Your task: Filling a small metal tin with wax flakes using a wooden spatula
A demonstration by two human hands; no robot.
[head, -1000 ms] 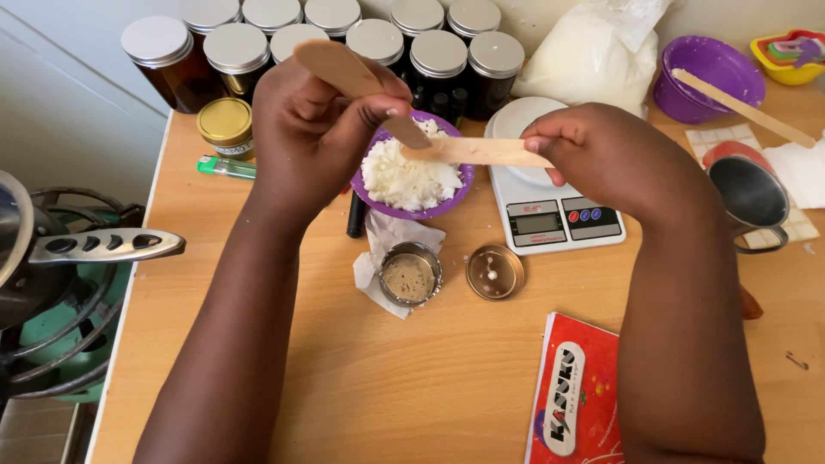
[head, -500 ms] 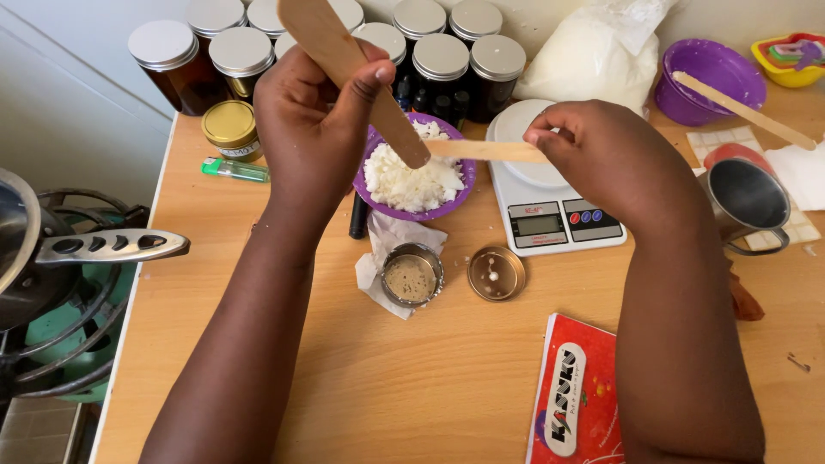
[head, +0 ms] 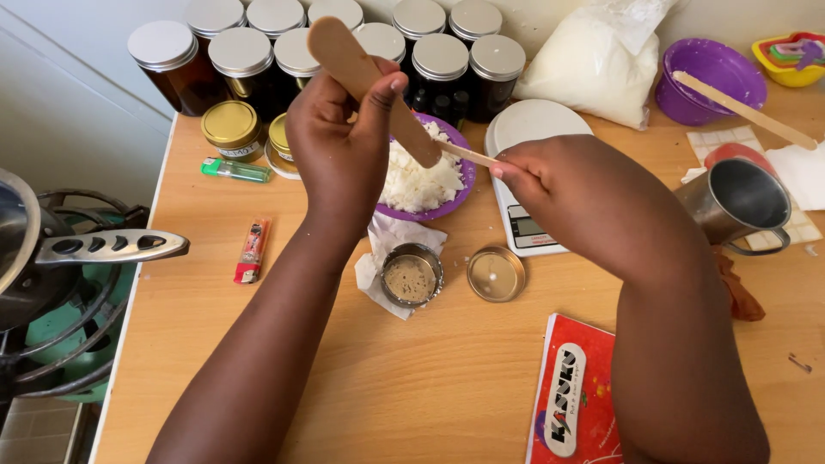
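My left hand (head: 344, 142) grips a flat wooden spatula (head: 365, 82) that slants down toward a purple bowl (head: 460, 191) heaped with white flakes (head: 421, 176). My right hand (head: 571, 193) pinches a thin wooden stick (head: 468, 155) whose tip meets the spatula's blade over the bowl. A small round tin (head: 411, 277) with tan contents sits on white paper in front of the bowl, and its lid (head: 496, 273) lies beside it.
Several amber jars with silver lids (head: 241, 51) line the back. A white scale (head: 528, 223), white powder bag (head: 593, 64), second purple bowl (head: 709, 73), steel mug (head: 743, 202), red booklet (head: 576, 399), green lighter (head: 234, 169) and red lighter (head: 252, 249) are around. A pan handle (head: 107, 247) juts left.
My left hand has tilted the spatula up and lowered its blade toward the bowl. My right hand's stick has moved to meet the blade.
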